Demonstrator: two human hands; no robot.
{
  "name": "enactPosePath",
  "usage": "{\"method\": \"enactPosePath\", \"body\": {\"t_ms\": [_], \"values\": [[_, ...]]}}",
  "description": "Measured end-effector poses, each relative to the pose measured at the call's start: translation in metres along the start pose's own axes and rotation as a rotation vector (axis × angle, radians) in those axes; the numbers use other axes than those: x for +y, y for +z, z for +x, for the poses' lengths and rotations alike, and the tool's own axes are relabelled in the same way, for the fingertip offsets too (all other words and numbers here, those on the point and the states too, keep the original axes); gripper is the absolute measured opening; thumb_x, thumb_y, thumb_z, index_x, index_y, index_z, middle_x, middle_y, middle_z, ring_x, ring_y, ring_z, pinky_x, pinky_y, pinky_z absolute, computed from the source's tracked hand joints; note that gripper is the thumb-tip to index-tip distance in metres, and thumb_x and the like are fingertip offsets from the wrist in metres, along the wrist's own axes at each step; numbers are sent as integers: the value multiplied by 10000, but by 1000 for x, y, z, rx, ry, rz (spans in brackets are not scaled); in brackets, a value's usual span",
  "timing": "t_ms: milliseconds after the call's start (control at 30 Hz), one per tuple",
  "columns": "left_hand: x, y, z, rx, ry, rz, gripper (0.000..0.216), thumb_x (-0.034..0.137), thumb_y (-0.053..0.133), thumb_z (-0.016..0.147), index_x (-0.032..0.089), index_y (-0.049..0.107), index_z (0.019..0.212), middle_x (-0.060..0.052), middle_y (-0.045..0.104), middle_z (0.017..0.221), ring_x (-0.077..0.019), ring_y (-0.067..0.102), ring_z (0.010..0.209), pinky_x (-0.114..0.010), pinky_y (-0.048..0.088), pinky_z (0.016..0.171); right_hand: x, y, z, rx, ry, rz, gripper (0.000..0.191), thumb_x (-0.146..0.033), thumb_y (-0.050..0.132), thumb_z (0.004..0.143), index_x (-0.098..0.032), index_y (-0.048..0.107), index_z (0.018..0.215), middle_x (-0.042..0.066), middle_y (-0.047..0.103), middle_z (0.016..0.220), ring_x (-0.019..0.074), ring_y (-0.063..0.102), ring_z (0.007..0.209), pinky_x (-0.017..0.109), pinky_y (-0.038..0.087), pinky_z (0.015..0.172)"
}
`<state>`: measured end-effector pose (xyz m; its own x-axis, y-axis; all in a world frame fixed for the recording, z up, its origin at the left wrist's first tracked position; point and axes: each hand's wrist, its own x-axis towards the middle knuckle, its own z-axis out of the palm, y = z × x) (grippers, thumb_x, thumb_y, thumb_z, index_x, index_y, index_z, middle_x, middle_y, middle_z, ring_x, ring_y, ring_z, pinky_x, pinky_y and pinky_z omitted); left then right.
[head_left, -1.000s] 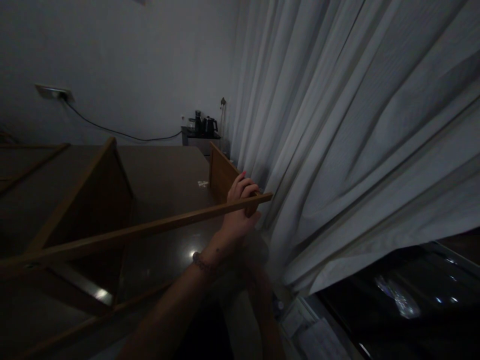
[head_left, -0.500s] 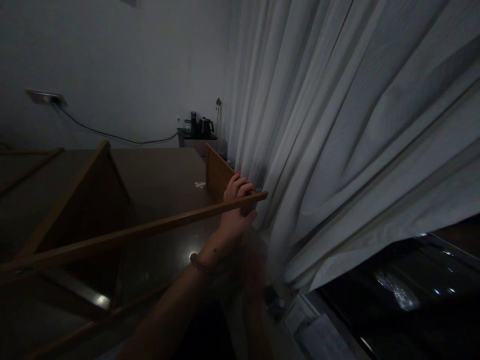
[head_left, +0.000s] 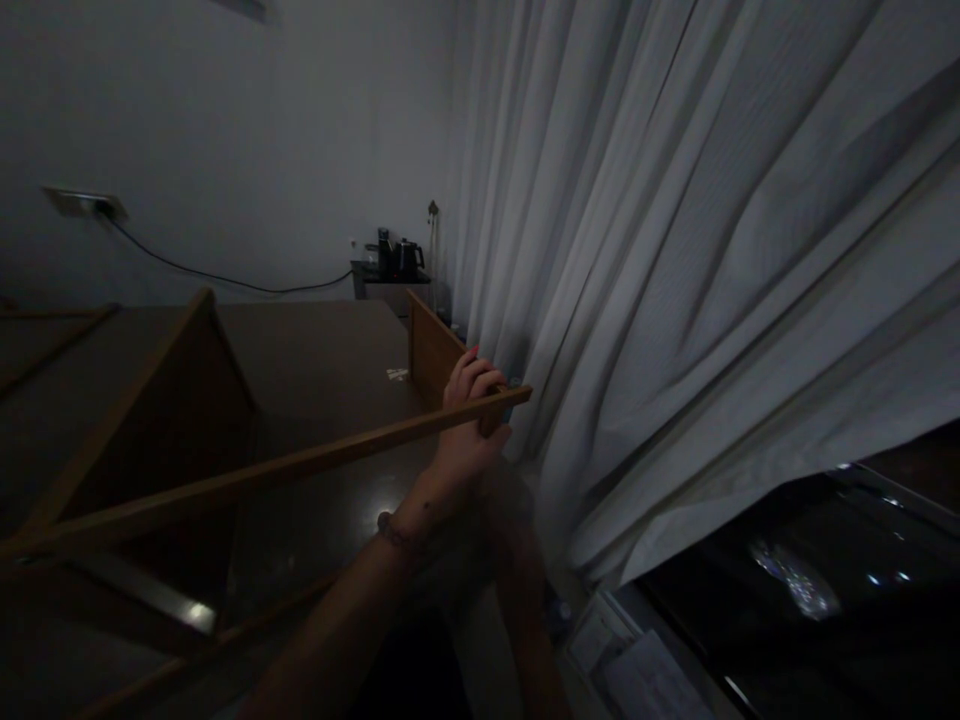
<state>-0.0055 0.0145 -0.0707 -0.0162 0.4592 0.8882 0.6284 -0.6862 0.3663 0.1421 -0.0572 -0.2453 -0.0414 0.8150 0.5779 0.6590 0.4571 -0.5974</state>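
Note:
A wooden frame stands in front of me in dim light. Its long thin wooden strip [head_left: 337, 452] runs from the lower left to an end by the curtain. Behind that end is an upright wooden board [head_left: 432, 350]. My left hand [head_left: 459, 455] is wrapped round the board's near end, just under the strip, fingers over the top and thumb on the near side. Below it, my right hand [head_left: 517, 515] is smeared by motion; its fingers and anything in them cannot be made out. Another wooden board [head_left: 161, 430] crosses the frame at left.
A long white curtain [head_left: 637, 260] hangs close on the right. Small white pieces [head_left: 397, 374] lie on the dark flat surface [head_left: 315, 345]. A black kettle [head_left: 407, 258] stands at the back, with a cord [head_left: 225, 277] to the wall socket. Papers [head_left: 652, 675] lie low on the right.
The view has shifted slightly. My left hand keeps its grip on the board, while my right hand stays blurred below, its forearm a little further right.

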Motion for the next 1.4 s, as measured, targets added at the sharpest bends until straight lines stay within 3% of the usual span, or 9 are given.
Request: {"method": "enactPosePath", "body": {"t_ms": [200, 367, 600, 833, 1400], "values": [[0, 0, 0, 6, 4, -5, 403, 300, 563, 734, 246, 453, 1118, -76, 460, 1242, -315, 279, 1366, -529, 279, 1100, -19, 5, -2, -127, 427, 311, 681, -683, 300, 895, -169, 674, 652, 73, 674, 618, 170, 598, 563, 254, 423, 538], [-3, 2, -1, 0, -4, 5, 411, 294, 562, 718, 249, 459, 1113, -73, 463, 1246, -316, 290, 1360, -543, 295, 1085, -27, 3, 1, -144, 568, 428, 729, -727, 309, 853, -150, 705, 648, 100, 703, 652, 190, 626, 587, 264, 439, 556], [-2, 1, 0, 13, 4, -17, 443, 295, 579, 714, 257, 449, 1135, -70, 463, 1245, -314, 290, 1361, -538, 302, 1084, -27, 0, -4, -77, 570, 427, 682, -710, 322, 861, -169, 701, 692, 92, 716, 714, 196, 640, 674, 263, 465, 633], [-2, 2, -1, 5, -13, -6, 431, 292, 578, 713, 259, 453, 1124, -67, 464, 1252, -319, 298, 1355, -542, 284, 1088, -28, -9, -4, -107, 468, 422, 559, -597, 358, 916, -160, 661, 743, 52, 683, 708, 150, 580, 621, 234, 426, 582], [3, 0, 0, 10, -20, 3, 402, 248, 553, 700, 254, 450, 1088, -67, 474, 1230, -310, 282, 1373, -540, 290, 1093, -20, 2, -1, -105, 400, 334, 610, -634, 321, 908, -175, 667, 704, 64, 676, 663, 171, 593, 601, 249, 430, 565]]}}
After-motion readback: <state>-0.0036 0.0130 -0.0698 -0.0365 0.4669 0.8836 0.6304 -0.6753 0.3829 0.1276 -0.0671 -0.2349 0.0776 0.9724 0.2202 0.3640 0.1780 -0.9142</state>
